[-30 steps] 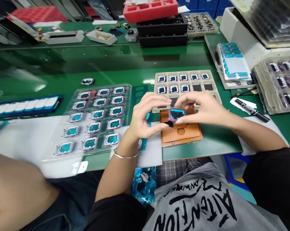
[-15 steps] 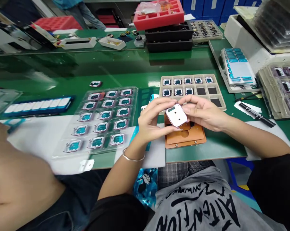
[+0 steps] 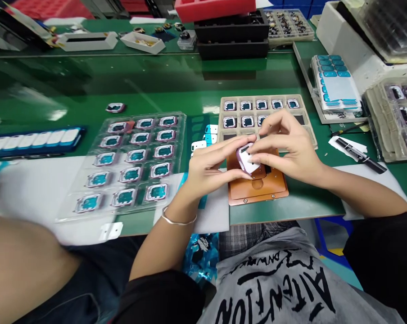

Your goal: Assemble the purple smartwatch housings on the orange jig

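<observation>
Between my hands, above an orange fixture plate (image 3: 257, 191), is a small rounded-square watch-like case (image 3: 248, 161) with a white face and a purple rim, tilted. My left hand (image 3: 212, 166) pinches it by its edges between thumb and fingers. The fingertips of my right hand (image 3: 286, 150) rest on the white face, thumb and fingers bent; whether they hold a separate piece I cannot make out. Behind them lies a beige compartment tray (image 3: 223, 100) with similar dark-centred cases. To the left is a clear plastic tray (image 3: 181, 135) of purple-rimmed cases with teal centres.
White and teal sticker pieces (image 3: 199, 145) lie between the trays. A black marker (image 3: 360, 155) and a stack of sticker sheets (image 3: 338, 90) are on the right. Black boxes (image 3: 232, 47) stand at the back. A neighbouring person's arm (image 3: 24, 265) reaches in at the left.
The case has turned so its purple side shows. My right hand has moved from its edge onto the white face. The whole view has shifted slightly.
</observation>
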### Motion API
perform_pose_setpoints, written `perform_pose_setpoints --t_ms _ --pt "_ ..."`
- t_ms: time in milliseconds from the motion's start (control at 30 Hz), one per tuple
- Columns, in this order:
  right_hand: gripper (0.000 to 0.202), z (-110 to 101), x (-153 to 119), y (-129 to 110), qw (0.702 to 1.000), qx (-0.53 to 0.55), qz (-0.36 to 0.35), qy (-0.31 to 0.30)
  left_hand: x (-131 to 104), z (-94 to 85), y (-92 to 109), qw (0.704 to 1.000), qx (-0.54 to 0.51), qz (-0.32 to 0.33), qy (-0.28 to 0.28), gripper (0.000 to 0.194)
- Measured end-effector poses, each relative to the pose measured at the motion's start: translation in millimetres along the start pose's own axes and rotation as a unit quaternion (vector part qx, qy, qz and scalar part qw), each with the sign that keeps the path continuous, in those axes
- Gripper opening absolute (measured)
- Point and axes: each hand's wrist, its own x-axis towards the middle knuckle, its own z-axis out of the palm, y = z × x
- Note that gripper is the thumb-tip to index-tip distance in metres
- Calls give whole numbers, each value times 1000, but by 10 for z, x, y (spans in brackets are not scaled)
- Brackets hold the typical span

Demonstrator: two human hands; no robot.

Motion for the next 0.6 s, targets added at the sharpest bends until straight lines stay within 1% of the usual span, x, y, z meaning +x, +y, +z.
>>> perform_pose_setpoints --t_ms 67,133,200,300,433,500,600 --pt "12 -8 12 25 999 29 25 -16 0 10 -8 1000 -23 18 -7 71" --pt "15 -14 23 49 996 68 49 -35 -13 24 -24 999 -43 20 -12 73" --pt "17 -17 32 69 993 99 55 -44 -34 39 -41 998 -55 3 -14 71" --pt "18 -28 47 73 992 109 45 -40 -56 56 -57 996 -77 -40 -9 64" --pt "23 -72 75 -13 993 108 23 -29 -28 50 -36 986 -140 -85 33 57" --pt "23 -124 91 -98 990 131 41 -22 3 28 -8 978 -171 -103 66 54" --pt "20 -289 123 -222 983 159 80 31 36 -6 32 966 -207 -118 99 51"
